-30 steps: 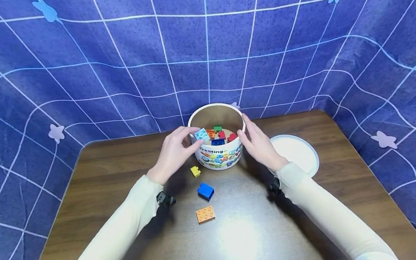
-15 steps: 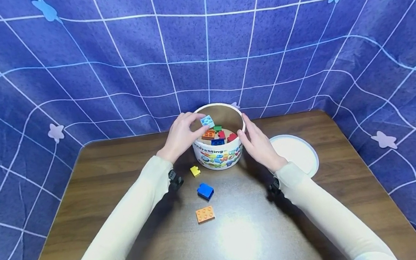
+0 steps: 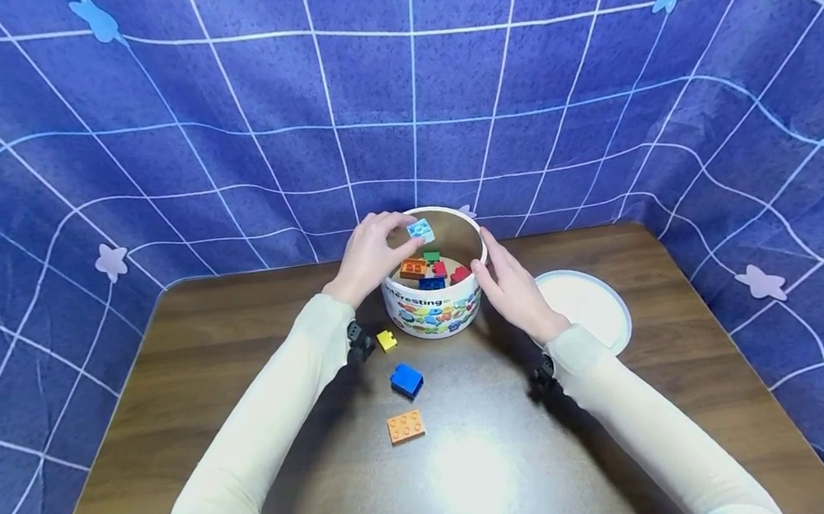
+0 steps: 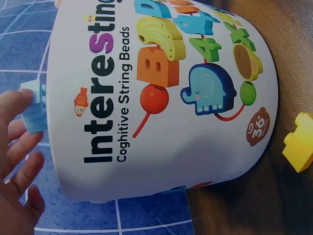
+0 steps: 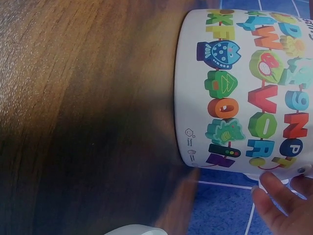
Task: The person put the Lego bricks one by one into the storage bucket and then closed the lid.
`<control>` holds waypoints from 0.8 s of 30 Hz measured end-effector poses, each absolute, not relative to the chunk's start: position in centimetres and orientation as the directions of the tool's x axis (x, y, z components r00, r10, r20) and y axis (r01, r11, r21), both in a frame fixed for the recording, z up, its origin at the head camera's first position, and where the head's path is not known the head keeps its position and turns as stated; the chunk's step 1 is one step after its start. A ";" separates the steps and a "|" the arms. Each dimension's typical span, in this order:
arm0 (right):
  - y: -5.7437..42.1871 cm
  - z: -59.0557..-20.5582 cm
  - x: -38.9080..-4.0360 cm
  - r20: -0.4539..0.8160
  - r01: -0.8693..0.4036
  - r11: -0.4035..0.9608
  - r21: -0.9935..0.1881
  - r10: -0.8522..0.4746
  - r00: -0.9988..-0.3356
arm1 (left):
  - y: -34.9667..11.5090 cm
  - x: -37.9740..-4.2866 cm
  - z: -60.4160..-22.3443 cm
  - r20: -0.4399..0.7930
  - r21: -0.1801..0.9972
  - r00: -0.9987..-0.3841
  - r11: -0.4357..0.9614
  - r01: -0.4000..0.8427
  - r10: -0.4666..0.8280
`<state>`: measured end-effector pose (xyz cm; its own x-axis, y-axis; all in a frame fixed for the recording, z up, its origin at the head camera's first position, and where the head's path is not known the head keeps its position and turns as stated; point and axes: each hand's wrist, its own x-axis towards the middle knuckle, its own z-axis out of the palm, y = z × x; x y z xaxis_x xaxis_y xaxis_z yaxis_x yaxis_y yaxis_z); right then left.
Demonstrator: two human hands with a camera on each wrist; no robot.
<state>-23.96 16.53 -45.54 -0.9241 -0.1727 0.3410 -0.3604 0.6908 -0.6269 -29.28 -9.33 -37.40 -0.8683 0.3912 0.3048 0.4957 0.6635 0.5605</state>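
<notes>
My left hand [image 3: 373, 254] pinches a light blue toy brick [image 3: 420, 231] between thumb and fingers, over the open mouth of a round white bucket [image 3: 434, 318]. In the left wrist view the light blue brick [image 4: 33, 116] shows beyond the bucket's rim. Inside the bucket lie an orange brick [image 3: 413, 268], a green brick [image 3: 431, 256], a dark blue brick [image 3: 431, 284] and red pieces [image 3: 460, 273]. My right hand [image 3: 518, 296] rests against the bucket's right side with fairly straight fingers, thumb near the front rim.
A yellow brick [image 3: 387, 341], a blue brick [image 3: 406, 381] and a light orange brick [image 3: 406, 427] lie on the wooden table [image 3: 275, 303] in front of the bucket. The round white lid [image 3: 588, 310] lies to the right, partly behind my right forearm. A blue curtain [image 3: 366, 88] hangs behind.
My left hand has carried the light blue brick up and to the right, from the bucket's left rim to over its opening. The right hand stays at the bucket's side.
</notes>
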 end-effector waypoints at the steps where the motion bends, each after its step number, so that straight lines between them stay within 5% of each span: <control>1: 16.5 -45.7 -23.9 0.341 -0.360 0.694 -0.624 -0.173 -0.924 | -9.3 -29.2 -37.4 0.298 0.560 -0.869 0.665 0.494 0.395; 24: 16.6 -45.4 -24.0 0.328 -0.354 0.695 -0.626 -0.178 -0.928 | -11.7 -25.7 -38.1 0.417 0.596 -0.825 0.570 0.566 0.382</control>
